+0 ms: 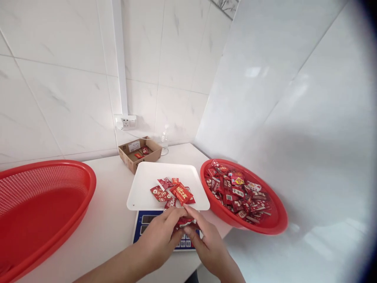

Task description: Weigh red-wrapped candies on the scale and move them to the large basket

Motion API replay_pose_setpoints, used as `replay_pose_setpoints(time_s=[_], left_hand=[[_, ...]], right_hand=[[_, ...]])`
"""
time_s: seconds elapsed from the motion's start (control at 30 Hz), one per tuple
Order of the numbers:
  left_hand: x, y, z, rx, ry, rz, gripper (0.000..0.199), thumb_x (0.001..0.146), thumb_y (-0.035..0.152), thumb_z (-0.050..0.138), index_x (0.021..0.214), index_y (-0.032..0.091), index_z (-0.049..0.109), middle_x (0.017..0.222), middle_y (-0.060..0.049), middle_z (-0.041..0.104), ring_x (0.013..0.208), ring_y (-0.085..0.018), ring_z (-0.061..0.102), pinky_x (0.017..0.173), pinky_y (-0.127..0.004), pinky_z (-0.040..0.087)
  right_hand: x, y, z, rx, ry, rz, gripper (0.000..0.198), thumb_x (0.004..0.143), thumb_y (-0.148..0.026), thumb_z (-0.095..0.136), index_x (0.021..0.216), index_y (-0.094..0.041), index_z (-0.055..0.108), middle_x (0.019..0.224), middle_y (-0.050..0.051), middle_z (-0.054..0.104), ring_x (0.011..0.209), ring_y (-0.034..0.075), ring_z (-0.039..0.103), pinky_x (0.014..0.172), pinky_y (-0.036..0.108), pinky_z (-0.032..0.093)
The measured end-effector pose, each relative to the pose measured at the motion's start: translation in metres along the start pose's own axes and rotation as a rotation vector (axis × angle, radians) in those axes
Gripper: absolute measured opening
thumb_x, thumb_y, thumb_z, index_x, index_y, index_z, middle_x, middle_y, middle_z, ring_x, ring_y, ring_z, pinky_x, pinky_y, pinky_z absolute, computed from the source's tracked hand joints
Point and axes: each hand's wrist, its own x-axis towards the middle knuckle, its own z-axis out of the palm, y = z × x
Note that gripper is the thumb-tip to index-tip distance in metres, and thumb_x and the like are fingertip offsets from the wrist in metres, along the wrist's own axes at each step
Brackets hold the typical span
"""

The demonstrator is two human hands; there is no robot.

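Note:
My left hand (pixel 165 232) and my right hand (pixel 206 237) meet over the keypad of a blue and white weighing scale (pixel 137 232). Between them they grip red candy packets (pixel 185 222), mostly hidden by the fingers. Just beyond my fingertips, the scale's white tray (pixel 141 184) carries several red wrapped packets (pixel 181 192) in a loose pile. My hands cover part of the scale's display and keys.
On the right, a red plastic basket (pixel 279 224) holds many red packets and overhangs the table edge. Another red basket (pixel 88 177) stands at left. Behind the tray are a cardboard box (pixel 129 159) with a few packets, a clear bottle (pixel 165 137) and a wall socket (pixel 126 122).

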Motion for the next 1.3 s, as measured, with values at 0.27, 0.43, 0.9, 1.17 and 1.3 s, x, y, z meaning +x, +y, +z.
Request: replay_pose_setpoints(time_s=[0.27, 0.43, 0.9, 1.17, 1.3], left_hand=[[0.043, -0.019, -0.063, 0.433, -0.241, -0.134, 0.062, 0.085, 0.017, 0.05, 0.145, 0.021, 0.035, 0.158, -0.012, 0.027, 0.147, -0.029, 0.018, 0.116, -0.051, 0.026], [0.074, -0.038, -0.087, 0.446, -0.491, -0.122, 0.082, 0.069, 0.024, 0.067, 0.145, 0.03, 0.038, 0.157, -0.008, 0.032, 0.145, -0.037, 0.02, 0.111, -0.054, 0.032], [0.083, -0.053, -0.094, 0.626, -0.331, -0.144, 0.025, 0.085, 0.032, 0.058, 0.104, 0.018, 0.063, 0.105, -0.009, 0.064, 0.104, -0.026, 0.058, 0.085, -0.043, 0.047], [0.02, -0.055, -0.178, 0.585, -0.005, -0.337, 0.015, 0.086, 0.029, 0.044, 0.093, 0.025, 0.056, 0.082, 0.0, 0.067, 0.071, -0.019, 0.063, 0.065, -0.028, 0.046], [-0.032, -0.057, -0.227, 0.639, 0.146, -0.565, 0.028, 0.088, 0.037, 0.043, 0.112, 0.024, 0.051, 0.067, 0.004, 0.065, 0.062, -0.019, 0.062, 0.061, -0.027, 0.045]], right_hand=[[0.017, 0.056, -0.068, -0.368, 0.542, 0.395, 0.052, 0.085, -0.052, 0.043, 0.118, -0.02, 0.065, 0.114, 0.013, 0.07, 0.099, 0.028, 0.068, 0.084, 0.04, 0.054], [0.018, 0.077, -0.077, -0.518, 0.411, 0.483, 0.052, 0.087, -0.049, 0.036, 0.125, -0.024, 0.062, 0.116, 0.009, 0.07, 0.099, 0.027, 0.068, 0.08, 0.039, 0.054], [0.016, 0.071, -0.064, -0.746, 0.309, 0.538, 0.047, 0.093, -0.039, 0.032, 0.128, -0.028, 0.061, 0.115, 0.004, 0.072, 0.091, 0.021, 0.07, 0.076, 0.03, 0.053], [0.012, 0.083, -0.065, -0.837, 0.309, 0.514, 0.048, 0.09, -0.047, 0.034, 0.126, -0.03, 0.063, 0.113, 0.006, 0.072, 0.076, 0.026, 0.071, 0.061, 0.036, 0.053], [0.01, 0.105, -0.07, -0.883, 0.298, 0.481, 0.049, 0.088, -0.05, 0.039, 0.126, -0.031, 0.063, 0.111, 0.007, 0.073, 0.062, 0.025, 0.068, 0.049, 0.034, 0.047]])
